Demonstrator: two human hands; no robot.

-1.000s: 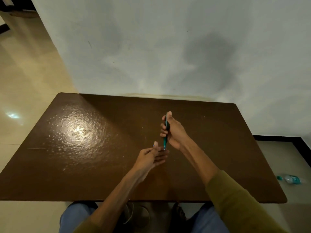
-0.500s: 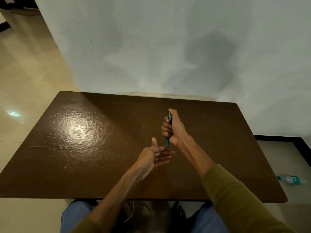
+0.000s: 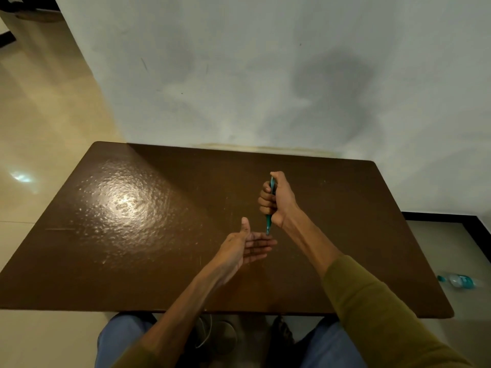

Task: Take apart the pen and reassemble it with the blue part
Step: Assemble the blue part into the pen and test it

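A teal pen (image 3: 269,224) stands nearly upright in my right hand (image 3: 277,200), which is closed in a fist around its middle, the thumb near its top end. The pen's lower tip points down at the fingers of my left hand (image 3: 245,247). That hand lies flat and palm up just below the tip, thumb raised, fingers apart, and I see nothing in it. Both hands hover over the middle of the dark brown table (image 3: 148,235). No separate blue part shows on the table.
A white wall stands right behind the table's far edge. A plastic water bottle (image 3: 458,281) lies on the floor to the right of the table. My knees and shoes show under the near edge.
My left hand let go of the pen's lower end, dropped slightly and opened palm up. My right hand shifted a little to the right, keeping the pen upright.
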